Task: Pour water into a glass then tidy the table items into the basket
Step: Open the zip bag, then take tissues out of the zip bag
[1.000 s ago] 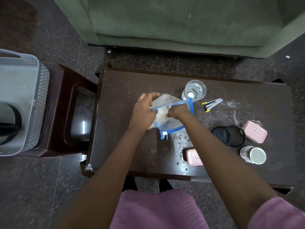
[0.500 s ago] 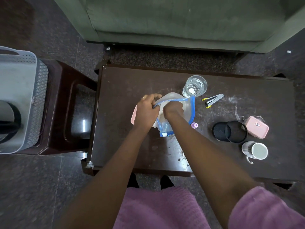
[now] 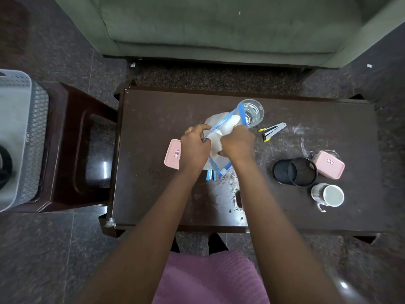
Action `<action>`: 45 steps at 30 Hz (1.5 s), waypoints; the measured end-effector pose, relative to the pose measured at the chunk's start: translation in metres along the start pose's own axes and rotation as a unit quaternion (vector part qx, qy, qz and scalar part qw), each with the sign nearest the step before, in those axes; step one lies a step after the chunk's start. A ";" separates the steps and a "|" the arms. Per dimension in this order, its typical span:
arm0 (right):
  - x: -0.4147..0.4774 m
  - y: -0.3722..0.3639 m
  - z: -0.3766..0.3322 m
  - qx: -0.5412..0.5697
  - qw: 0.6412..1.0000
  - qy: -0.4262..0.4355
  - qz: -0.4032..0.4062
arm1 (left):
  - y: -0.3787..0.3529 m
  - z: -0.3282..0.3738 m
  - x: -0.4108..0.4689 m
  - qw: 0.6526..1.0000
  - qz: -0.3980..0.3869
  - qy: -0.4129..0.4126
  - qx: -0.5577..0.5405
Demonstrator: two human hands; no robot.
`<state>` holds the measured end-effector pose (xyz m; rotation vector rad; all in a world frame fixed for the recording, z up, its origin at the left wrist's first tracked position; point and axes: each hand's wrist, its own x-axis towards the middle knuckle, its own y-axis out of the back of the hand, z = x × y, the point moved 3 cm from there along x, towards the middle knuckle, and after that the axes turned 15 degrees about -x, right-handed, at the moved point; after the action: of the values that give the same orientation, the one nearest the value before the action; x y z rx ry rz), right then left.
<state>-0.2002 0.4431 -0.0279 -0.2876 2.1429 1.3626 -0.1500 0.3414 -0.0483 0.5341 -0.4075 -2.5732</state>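
A clear pouch with blue edging (image 3: 228, 126) lies at the middle of the dark table (image 3: 153, 194), holding something white. My left hand (image 3: 195, 148) grips its near blue edge. My right hand (image 3: 237, 143) is closed on the white contents at the pouch's mouth. A glass of water (image 3: 252, 113) stands just behind the pouch, touching its far corner. A pink lidded box (image 3: 173, 153) lies left of my left hand, partly hidden by it. The grey basket (image 3: 19, 119) stands on a stool at the far left.
On the table's right side lie a stapler (image 3: 274, 131), a black mesh cup on its side (image 3: 294, 171), a second pink box (image 3: 328, 164) and a mug on its side (image 3: 327, 195). A green sofa (image 3: 219, 29) stands behind the table.
The pouch has swung so its open end points toward the glass. The pink box, near the table's front edge a second ago, now lies left of my left hand.
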 end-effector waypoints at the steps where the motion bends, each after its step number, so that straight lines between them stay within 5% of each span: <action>1: 0.002 0.009 0.007 0.024 1.000 -0.001 0.003 | -0.003 0.000 0.000 1.000 -0.001 0.003 0.001; 6: 0.012 0.041 0.039 0.259 0.962 -0.014 -0.080 | -0.015 0.002 0.002 1.000 0.000 0.001 0.012; 14: 0.023 0.062 0.097 0.355 0.928 0.014 -0.111 | -0.042 0.004 -0.005 1.000 0.005 -0.002 0.019; 20: 0.026 0.076 0.148 0.439 0.896 0.030 -0.063 | -0.067 0.004 -0.014 0.999 -0.015 0.011 0.026; 26: 0.031 0.086 0.217 0.530 0.842 -0.097 0.024 | -0.085 0.003 -0.022 0.999 0.002 0.032 0.024; 31: 0.037 0.092 0.250 0.448 0.879 -0.148 0.065 | -0.093 0.001 -0.027 0.999 0.019 0.036 0.029; 36: 0.045 0.086 0.260 0.265 0.958 -0.093 0.051 | -0.100 -0.001 -0.030 0.999 0.021 0.038 0.028; 45: 0.055 0.087 0.246 0.029 0.982 -0.136 0.129 | -0.104 -0.004 -0.032 0.999 0.020 0.033 0.028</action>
<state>-0.1985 0.7062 -0.0708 0.1973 2.0333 1.3866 -0.1631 0.4449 -0.0808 0.6237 -0.4638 -2.5054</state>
